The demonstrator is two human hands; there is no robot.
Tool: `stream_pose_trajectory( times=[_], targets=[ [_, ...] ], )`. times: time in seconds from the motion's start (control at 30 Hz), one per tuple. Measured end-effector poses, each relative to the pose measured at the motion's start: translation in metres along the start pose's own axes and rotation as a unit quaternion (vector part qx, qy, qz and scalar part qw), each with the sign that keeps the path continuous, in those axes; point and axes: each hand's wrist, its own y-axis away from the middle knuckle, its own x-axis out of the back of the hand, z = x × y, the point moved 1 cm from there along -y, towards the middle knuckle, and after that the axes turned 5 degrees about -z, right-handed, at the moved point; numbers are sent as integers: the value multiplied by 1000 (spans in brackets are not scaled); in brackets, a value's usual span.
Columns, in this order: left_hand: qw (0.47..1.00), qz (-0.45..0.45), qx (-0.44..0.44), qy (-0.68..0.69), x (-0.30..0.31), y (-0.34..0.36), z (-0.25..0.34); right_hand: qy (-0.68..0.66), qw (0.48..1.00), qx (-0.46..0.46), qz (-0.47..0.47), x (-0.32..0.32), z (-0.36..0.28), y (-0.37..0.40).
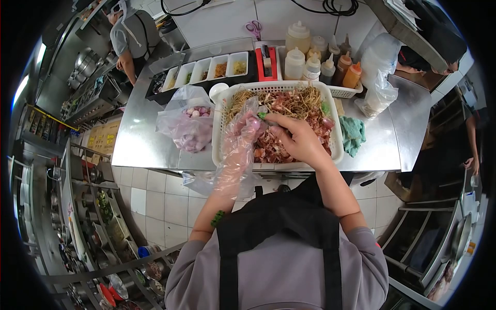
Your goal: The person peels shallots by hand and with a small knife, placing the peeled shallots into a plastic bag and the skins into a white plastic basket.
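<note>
My left hand [243,128], in a loose clear plastic glove, is closed around a pinkish-purple shallot [254,123]. Touching its fingertips is my right hand [298,137], bare, with its fingers pinched on a small green object [262,115] whose kind I cannot make out. Both hands are over a white perforated basket [337,137] heaped with reddish shallot skins [271,147] and dry, stringy roots [308,98]. Left of the basket, an open plastic bag [181,126] holds several peeled-looking pink and white shallots [198,111].
Behind the basket stand squeeze bottles [295,64], a red-and-white scale-like device [266,64] and white containers of toppings [219,67]. A green cloth [352,135] and a knotted plastic bag [380,77] lie right. Purple scissors [253,28] hang on the wall. Another person [132,39] stands far left.
</note>
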Motion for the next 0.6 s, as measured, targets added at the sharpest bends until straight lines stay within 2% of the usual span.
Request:
stream_pose_trajectory(
  times=[0.1, 0.17, 0.3, 0.37, 0.53, 0.6],
  targets=[
    [1000, 12, -6, -11, -3, -1, 2, 13, 999, 34, 32, 5, -1, -2],
    [1000, -8, -7, -3, -5, 1, 5, 9, 1000, -19, 5, 10, -7, -2],
    [998, -62, 11, -18, -8, 3, 10, 18, 999, 6, 32, 14, -6, -4],
    [998, -63, 9, -23, -8, 2, 8, -6, 1000, -22, 20, 17, -9, -4],
    [996, -76, -16, -48, -3, 1, 3, -21, 999, -9, 47, 21, -9, -2],
    [994, -19, -7, -104, -3, 0, 4, -14, 997, -20, 70, 26, -6, 1]
  ],
)
